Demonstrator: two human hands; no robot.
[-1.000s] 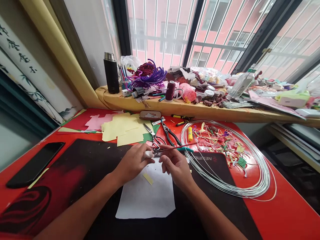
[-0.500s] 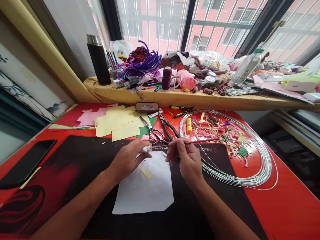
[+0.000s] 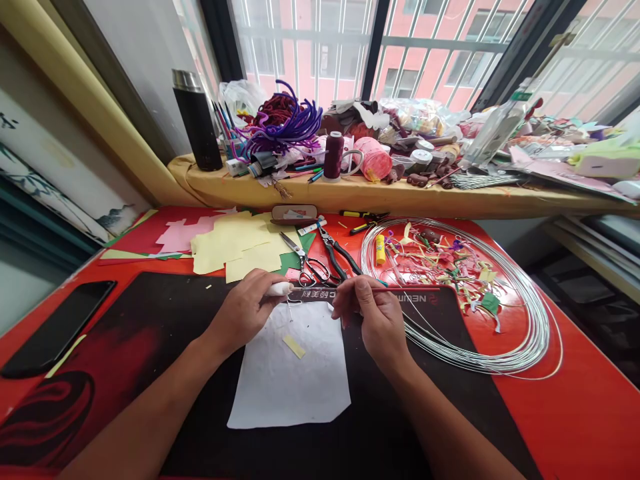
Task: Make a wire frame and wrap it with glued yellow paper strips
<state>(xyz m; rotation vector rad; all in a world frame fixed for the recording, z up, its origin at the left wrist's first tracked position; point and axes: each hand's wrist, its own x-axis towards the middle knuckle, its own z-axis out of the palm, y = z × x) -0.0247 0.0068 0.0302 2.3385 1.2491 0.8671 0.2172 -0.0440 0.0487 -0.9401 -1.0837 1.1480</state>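
Between the thumb and fingers of my left hand (image 3: 241, 308) is a small white rounded piece (image 3: 280, 289), whose exact kind I cannot make out. A thin, pale, wire-like strand (image 3: 291, 312) hangs just below its right end. My right hand (image 3: 376, 316) pinches a slender dark-red paintbrush (image 3: 413, 289), held nearly level. Its thin end points left towards the white piece; whether they touch is too fine to tell. Under both hands lies a sheet of white paper (image 3: 290, 390), with a small yellow paper strip (image 3: 294, 347) on it.
Scissors (image 3: 311, 263), pliers (image 3: 337, 252) and yellow paper sheets (image 3: 227, 243) lie behind my hands. At right, a wire coil (image 3: 530, 343) rings paper scraps and a yellow glue stick (image 3: 381, 249). A phone (image 3: 57, 327) rests at left; a black flask (image 3: 197, 123) stands on the crowded sill.
My left hand has shifted slightly left and up with the white piece, leaving a wider gap between the hands. The paintbrush's back end has dropped to nearly level.
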